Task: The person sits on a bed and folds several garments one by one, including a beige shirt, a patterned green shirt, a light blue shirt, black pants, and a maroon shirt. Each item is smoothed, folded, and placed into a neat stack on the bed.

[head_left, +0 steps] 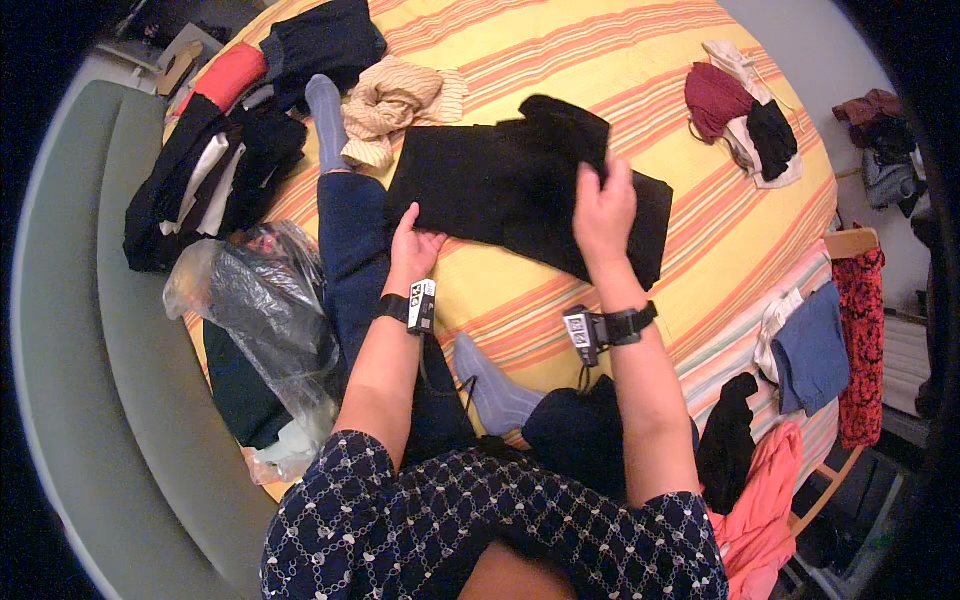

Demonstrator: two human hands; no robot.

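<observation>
A black garment, partly folded, lies on the striped bed in front of me. A bunched flap of it rises at the top right. At its lower left edge, my left hand grips the cloth, thumb on top and fingers partly under the edge. My right hand is over the garment's right part, beside the raised flap. Motion smears its fingers, so whether it grips the cloth cannot be made out. Both wrists carry small strapped devices. The garment's exact kind does not show.
A knitted beige garment lies beyond the black one. Dark folded clothes and a clear plastic bag are at the left. Small garments sit at the far right. More clothes hang near a wooden rail. My legs flank the work.
</observation>
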